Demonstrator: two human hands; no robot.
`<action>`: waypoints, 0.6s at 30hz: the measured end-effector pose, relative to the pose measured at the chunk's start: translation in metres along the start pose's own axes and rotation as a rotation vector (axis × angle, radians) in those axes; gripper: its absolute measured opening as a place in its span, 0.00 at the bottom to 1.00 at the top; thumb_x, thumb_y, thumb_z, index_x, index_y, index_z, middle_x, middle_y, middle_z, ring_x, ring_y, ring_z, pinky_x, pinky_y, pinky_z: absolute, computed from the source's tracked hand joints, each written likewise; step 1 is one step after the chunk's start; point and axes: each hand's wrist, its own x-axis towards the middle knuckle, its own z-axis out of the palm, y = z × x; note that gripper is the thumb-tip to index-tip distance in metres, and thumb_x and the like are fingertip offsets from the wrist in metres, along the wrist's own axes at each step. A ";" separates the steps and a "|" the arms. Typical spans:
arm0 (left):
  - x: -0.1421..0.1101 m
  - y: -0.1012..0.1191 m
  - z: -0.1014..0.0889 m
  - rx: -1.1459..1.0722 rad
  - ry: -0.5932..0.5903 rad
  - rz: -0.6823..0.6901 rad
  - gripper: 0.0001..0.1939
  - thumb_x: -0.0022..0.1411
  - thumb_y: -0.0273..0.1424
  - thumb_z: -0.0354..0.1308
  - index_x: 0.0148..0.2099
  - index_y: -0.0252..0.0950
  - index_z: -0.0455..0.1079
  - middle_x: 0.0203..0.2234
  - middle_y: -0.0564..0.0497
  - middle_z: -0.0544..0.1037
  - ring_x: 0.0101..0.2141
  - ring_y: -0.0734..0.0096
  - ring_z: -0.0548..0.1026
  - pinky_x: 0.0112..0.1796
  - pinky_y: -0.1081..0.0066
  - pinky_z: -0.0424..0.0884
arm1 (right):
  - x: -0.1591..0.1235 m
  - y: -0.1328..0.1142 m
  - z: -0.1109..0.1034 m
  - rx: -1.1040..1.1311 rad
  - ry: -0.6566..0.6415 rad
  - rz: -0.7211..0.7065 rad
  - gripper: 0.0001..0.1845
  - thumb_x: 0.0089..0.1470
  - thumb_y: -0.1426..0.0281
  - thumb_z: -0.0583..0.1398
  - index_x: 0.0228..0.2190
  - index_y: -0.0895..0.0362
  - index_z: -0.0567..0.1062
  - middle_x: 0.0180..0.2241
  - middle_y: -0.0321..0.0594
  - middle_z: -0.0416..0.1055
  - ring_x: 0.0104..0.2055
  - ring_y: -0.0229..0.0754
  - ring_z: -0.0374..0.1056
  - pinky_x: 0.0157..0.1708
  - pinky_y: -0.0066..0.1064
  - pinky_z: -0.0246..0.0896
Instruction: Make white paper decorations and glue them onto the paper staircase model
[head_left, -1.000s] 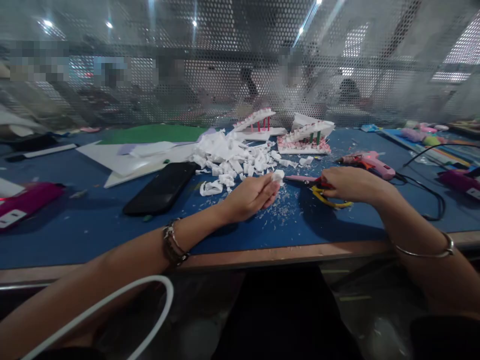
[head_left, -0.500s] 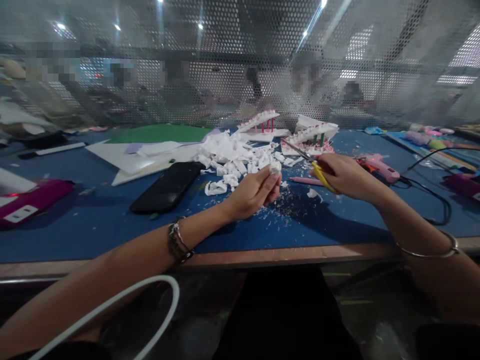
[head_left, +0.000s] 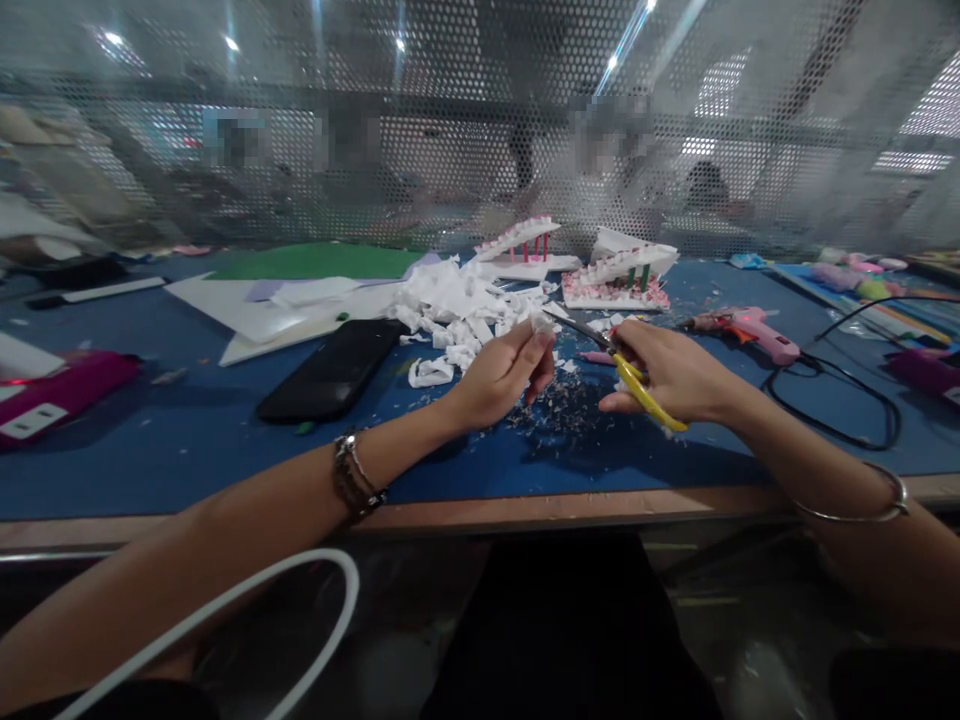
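The left hand (head_left: pixel 501 378) pinches a small white piece (head_left: pixel 541 325) between its thumb and fingers. To its right, the right hand (head_left: pixel 671 368) is curled around yellow-handled scissors (head_left: pixel 628 368), whose blades point left toward the white piece; whether the tips touch it, I cannot tell. Tiny clippings (head_left: pixel 566 410) lie on the blue table (head_left: pixel 225 470) below and between the 2 hands. A pink stick (head_left: pixel 595 357) lies under the scissors, left of the right hand. Beyond the left hand is a heap of white scraps (head_left: pixel 450 300); to that hand's left lies a black phone (head_left: pixel 334 372). Farther beyond both hands stand a red-posted model (head_left: pixel 525 264) and a green-posted model (head_left: pixel 615 270). Right of the right hand's knuckles lies a pink glue gun (head_left: pixel 765 335).
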 end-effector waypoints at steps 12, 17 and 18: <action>-0.001 0.001 -0.001 0.133 -0.090 -0.013 0.22 0.65 0.35 0.37 0.19 0.36 0.53 0.12 0.56 0.58 0.16 0.80 0.59 0.20 0.76 0.58 | 0.000 -0.003 0.000 -0.082 -0.026 -0.058 0.34 0.38 0.38 0.53 0.30 0.57 0.63 0.30 0.39 0.63 0.29 0.38 0.57 0.27 0.28 0.47; -0.001 0.002 -0.002 0.196 -0.137 0.014 0.20 0.63 0.31 0.38 0.19 0.37 0.52 0.11 0.56 0.57 0.17 0.78 0.58 0.20 0.75 0.58 | -0.001 -0.006 -0.002 -0.108 -0.036 -0.061 0.32 0.39 0.39 0.53 0.25 0.56 0.61 0.26 0.37 0.63 0.26 0.36 0.55 0.25 0.27 0.44; -0.001 0.002 -0.002 0.184 -0.144 0.009 0.20 0.63 0.31 0.38 0.19 0.37 0.52 0.11 0.56 0.57 0.17 0.78 0.58 0.19 0.75 0.57 | -0.001 -0.007 -0.003 -0.114 -0.036 -0.058 0.32 0.39 0.39 0.53 0.24 0.56 0.61 0.26 0.37 0.63 0.26 0.36 0.55 0.25 0.27 0.43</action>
